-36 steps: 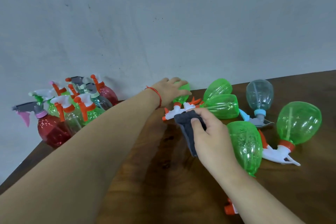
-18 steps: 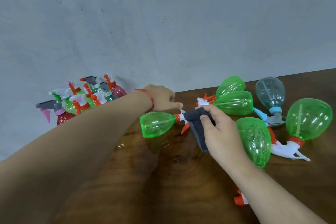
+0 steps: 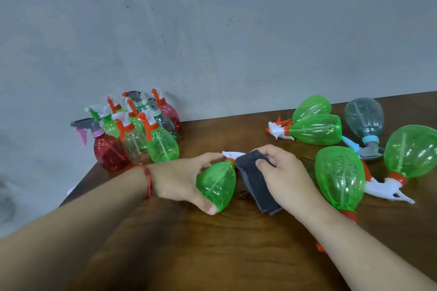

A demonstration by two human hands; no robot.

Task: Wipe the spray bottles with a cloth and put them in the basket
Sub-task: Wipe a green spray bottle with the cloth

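Green bottle, pulled clear of the heap a second ago, lay mid-table; left hand curled round its body, right hand pinching the cloth to its neck. Wiping judged just begun. Lying bottles crowded the right, upright bottles back left; no basket visible.

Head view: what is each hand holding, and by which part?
The left hand grips a green spray bottle round its body; the right hand pinches the dark grey cloth near its top edge.
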